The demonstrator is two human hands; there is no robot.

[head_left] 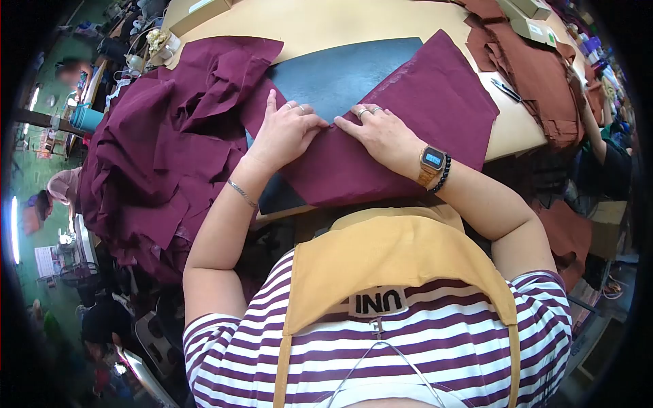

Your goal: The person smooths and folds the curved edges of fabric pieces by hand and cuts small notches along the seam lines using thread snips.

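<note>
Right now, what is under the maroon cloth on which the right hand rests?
A dark sheet on the pale table shows past the maroon cloth and seems to run beneath it; whatever else the cloth covers cannot be seen.

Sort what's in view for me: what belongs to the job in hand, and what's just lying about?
In the job:
- maroon cloth piece, with your left hand and right hand on it
- dark sheet beneath it
- probably the maroon cloth heap, matching in colour

Apparently lying about:
- brown cloth stack
- pen-like item
</note>
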